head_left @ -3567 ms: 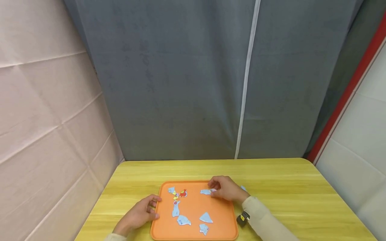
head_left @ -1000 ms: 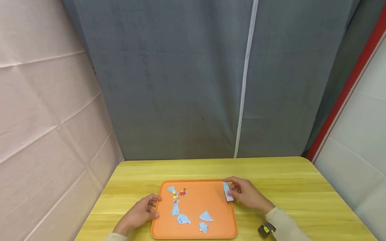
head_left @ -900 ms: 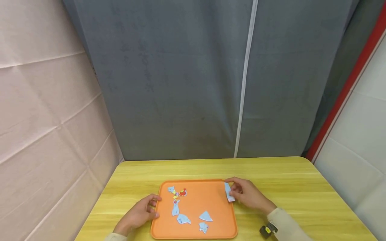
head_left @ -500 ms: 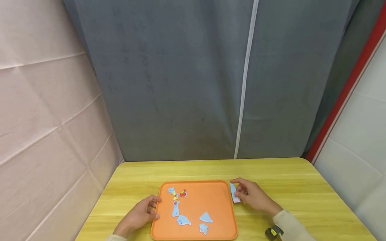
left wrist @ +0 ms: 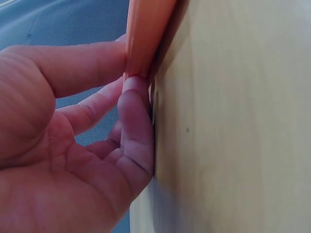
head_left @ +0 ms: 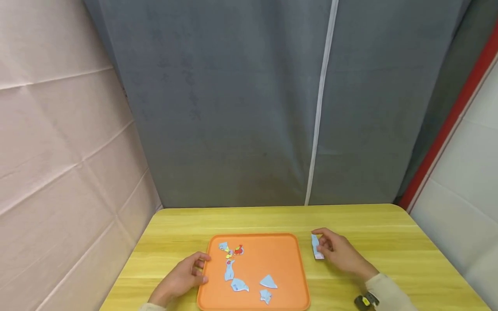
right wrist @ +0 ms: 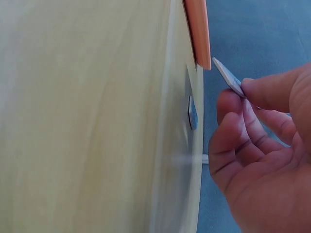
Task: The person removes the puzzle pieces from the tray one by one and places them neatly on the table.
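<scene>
My right hand (head_left: 344,255) pinches a flat light-blue puzzle piece (head_left: 315,246) over the table, just right of the orange tray (head_left: 278,257). In the right wrist view that puzzle piece (right wrist: 227,77) stands tilted between thumb and fingers, clear of the wood. Another flat piece (right wrist: 193,114) lies on the table below that hand. My left hand (head_left: 180,276) grips the tray's left rim; up close, thumb and fingers (left wrist: 136,116) meet its orange edge. Joined pieces (head_left: 229,270) run down the tray's left half. A triangular piece (head_left: 268,281) and a jagged one (head_left: 266,296) lie loose at lower right.
The yellow wooden table (head_left: 393,250) extends on both sides of the tray. A grey curtain (head_left: 241,129) hangs behind its far edge. Pale cloth walls (head_left: 70,172) close in at left and right.
My right hand has lifted the puzzle piece from the tray's upper right and carried it rightward past the rim, turning it lengthwise. The left hand stays at the tray's left rim.
</scene>
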The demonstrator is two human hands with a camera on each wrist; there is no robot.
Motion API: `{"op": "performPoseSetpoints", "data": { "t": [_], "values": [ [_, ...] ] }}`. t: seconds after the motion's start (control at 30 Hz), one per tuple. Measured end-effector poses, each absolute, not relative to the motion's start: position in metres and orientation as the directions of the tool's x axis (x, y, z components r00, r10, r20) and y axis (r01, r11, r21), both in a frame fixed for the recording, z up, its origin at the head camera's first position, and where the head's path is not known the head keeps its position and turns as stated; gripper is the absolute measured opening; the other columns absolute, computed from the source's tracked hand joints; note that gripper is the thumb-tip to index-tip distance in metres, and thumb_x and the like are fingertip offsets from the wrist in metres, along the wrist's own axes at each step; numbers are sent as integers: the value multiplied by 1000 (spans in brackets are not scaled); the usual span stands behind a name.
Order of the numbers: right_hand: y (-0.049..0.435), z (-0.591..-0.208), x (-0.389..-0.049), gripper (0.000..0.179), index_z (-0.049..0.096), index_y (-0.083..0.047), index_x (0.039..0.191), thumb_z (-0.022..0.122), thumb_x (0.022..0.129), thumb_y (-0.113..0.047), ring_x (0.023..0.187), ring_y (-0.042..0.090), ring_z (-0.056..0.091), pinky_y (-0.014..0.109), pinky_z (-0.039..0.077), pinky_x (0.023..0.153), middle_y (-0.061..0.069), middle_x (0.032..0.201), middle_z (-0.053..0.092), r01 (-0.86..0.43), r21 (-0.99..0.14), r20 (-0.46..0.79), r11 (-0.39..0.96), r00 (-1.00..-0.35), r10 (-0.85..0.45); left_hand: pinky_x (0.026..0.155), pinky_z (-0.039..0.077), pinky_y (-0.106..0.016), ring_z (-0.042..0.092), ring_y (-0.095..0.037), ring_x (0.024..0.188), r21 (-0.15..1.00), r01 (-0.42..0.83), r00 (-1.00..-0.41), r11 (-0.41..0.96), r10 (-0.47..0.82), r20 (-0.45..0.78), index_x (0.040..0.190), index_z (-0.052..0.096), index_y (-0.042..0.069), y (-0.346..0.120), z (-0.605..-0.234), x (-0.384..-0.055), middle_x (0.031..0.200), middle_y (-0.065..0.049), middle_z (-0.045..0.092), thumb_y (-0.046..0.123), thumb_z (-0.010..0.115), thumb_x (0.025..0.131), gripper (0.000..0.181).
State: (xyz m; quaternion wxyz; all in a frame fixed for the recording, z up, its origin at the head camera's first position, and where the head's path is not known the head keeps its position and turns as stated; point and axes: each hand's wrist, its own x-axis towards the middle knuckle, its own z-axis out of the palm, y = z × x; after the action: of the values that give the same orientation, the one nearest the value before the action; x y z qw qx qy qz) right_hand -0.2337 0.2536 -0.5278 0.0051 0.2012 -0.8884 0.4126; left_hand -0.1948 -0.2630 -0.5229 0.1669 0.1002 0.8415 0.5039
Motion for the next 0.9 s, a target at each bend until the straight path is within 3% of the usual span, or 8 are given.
{"op": "performPoseSetpoints", "data": {
  "t": [0.9],
  "values": [
    [279,-527,-242,36,60,-2,135,68,100,-2,79,4,54,23,48,71,1,95,61,-307,-726,162,615,-946,-281,68,52,-26,57,-23,87,884,-9,-926,467,330,-183,138,57,-1,-263,-522,-195,115,-15,55,0,83,86,58]
  ]
}}
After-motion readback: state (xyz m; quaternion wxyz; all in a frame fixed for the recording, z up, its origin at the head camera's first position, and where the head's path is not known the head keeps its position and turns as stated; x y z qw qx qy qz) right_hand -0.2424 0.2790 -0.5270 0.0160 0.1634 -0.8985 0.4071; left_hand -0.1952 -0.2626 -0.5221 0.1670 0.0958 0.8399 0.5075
